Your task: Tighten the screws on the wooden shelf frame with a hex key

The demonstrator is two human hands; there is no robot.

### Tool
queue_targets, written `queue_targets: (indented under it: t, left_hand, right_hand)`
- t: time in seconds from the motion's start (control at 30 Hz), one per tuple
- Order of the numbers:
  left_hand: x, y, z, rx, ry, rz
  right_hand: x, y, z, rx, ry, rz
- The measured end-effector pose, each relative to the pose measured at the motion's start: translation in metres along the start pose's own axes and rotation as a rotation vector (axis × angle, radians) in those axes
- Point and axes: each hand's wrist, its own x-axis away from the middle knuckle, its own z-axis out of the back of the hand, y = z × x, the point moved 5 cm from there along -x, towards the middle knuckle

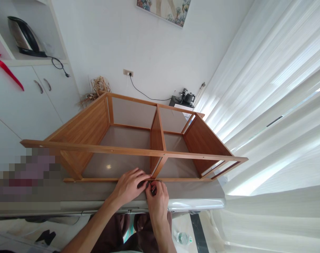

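A brown wooden shelf rack (133, 151) lies on its side on the grey tabletop (107, 189), with its middle board upright between two end boards. My left hand (131, 186) is closed at the near lower rail, its fingers on the wood where the middle board meets it. Just right of it, my right hand (158, 196) is curled against the same joint. Its fingers pinch something small and thin, mostly hidden, which I cannot make out. The fingertips of both hands nearly meet.
An electric kettle (25, 37) stands in a white cabinet at the left. Dried stalks (99, 86) are behind the rack. A small stand (185, 102) with a black kettle is by the wall. White curtains (267, 105) hang at the right. A plastic bottle (183, 238) is below the table edge.
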Motion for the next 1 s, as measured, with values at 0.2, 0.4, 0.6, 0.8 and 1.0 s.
queue_targets:
  t: [0.2,0.4,0.6,0.8,1.0]
  left_hand:
    - [0.0005,0.0001,0.0001,-0.017,-0.016,-0.003]
    - [0.0011,0.0002,0.001,-0.027,-0.04,0.014]
    - [0.0018,-0.0001,-0.0011,-0.031,-0.016,-0.028]
    - [0.0021,-0.0013,-0.0024,-0.04,0.004,-0.047]
    - [0.0019,-0.0026,-0.004,-0.036,-0.033,-0.02]
  right_hand:
    - [0.0004,0.0008,0.0001,0.003,-0.026,-0.006]
    - [0.0004,0.0011,0.0017,-0.004,-0.034,-0.005]
    - [-0.0005,0.0006,0.0014,-0.026,-0.064,-0.007]
    - [-0.0026,0.0024,0.0,0.009,-0.08,-0.029]
    - [-0.0036,0.0021,-0.0006,0.011,-0.063,-0.036]
